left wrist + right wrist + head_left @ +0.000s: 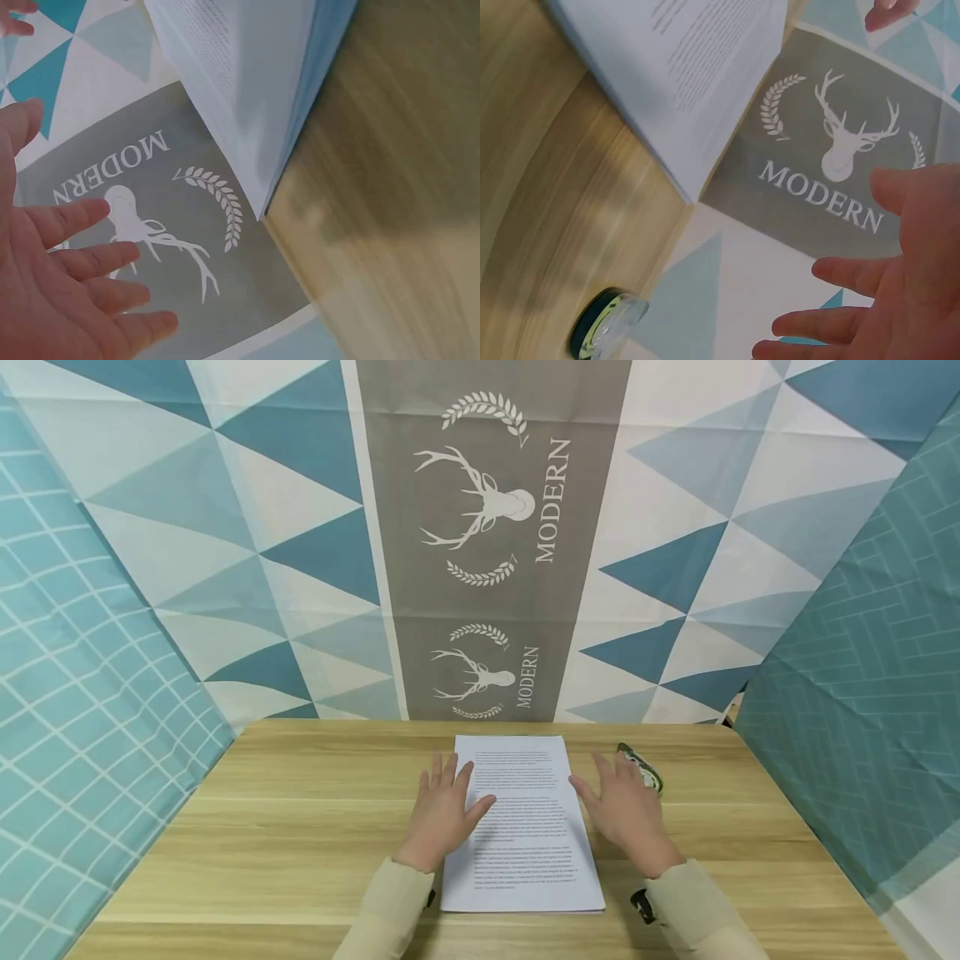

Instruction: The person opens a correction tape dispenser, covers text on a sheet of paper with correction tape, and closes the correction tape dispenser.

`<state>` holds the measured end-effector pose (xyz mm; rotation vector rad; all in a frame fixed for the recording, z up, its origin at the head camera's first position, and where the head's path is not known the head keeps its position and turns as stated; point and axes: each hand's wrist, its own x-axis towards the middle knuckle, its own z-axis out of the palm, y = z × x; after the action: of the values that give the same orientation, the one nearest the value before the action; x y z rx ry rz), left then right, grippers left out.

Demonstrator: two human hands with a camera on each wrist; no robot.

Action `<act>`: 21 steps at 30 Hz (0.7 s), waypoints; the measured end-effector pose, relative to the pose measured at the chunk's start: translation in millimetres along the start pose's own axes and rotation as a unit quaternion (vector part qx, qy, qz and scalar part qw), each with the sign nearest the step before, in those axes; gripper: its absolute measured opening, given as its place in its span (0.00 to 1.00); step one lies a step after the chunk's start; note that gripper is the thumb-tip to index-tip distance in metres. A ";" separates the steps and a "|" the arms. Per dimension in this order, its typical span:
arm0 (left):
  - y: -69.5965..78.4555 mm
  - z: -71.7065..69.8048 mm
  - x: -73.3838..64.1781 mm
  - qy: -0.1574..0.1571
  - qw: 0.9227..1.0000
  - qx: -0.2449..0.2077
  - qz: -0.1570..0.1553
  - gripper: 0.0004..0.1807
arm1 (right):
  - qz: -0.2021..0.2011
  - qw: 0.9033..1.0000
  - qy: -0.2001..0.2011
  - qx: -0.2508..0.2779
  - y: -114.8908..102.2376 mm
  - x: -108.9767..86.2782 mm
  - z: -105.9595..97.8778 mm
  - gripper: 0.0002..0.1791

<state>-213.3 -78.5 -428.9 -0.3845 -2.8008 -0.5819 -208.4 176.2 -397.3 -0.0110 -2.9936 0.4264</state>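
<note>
"Fingers of the left hand first: how do they lie?"

"Spread wide and nearly straight, thumb out to the right, holding nothing. In the head view they overlap the left edge of the white rectangular stack of printed paper; the left wrist view shows them apart from it."

"And the stack?"

"It lies flat between both sets of fingers, on the pale wood-grain tabletop. I'd judge it moderately heavy as a whole, each sheet light and floppy, liable to slide on its neighbours and crease at the corners. The best hold, I think, is low along both long sides, near the thumbs, with even pressure."

"Its looks?"

"White, longer than wide, edges nearly flush, dark paragraphs on the top sheet too small to read. Layers show along the side by the left fingers."

"Then the right hand?"

"Fingers spread and loosely straight, gripping nothing, thumb tip by the stack's right edge; whether it touches, I can't tell. Just past the outer fingers, partly hidden in the head view, sits a small rounded black, green and clear object."
</note>
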 end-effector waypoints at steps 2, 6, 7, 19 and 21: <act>-1.4 1.2 -0.6 -0.002 1.000 -0.006 0.002 0.35 | -0.002 1.000 0.003 0.000 4.0 0.4 0.3 0.39; -3.5 3.5 -2.0 -0.002 1.000 -0.012 0.005 0.33 | -0.008 1.000 0.008 0.001 12.7 1.4 0.6 0.38; -4.2 4.2 -2.4 -0.001 1.000 -0.012 0.007 0.33 | -0.010 1.000 0.008 0.001 14.7 1.6 0.5 0.38; -10.4 10.9 -12.0 -0.021 0.999 -0.016 0.028 0.29 | -0.011 1.000 0.021 0.007 42.0 3.6 2.6 0.39; -10.5 11.8 -13.9 -0.026 0.999 -0.013 0.029 0.29 | -0.004 1.000 0.021 0.009 47.6 4.1 3.5 0.39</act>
<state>-205.8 -85.7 -447.2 -0.4921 -2.8229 -0.6056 -213.4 221.1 -413.5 -0.0065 -2.9471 0.4453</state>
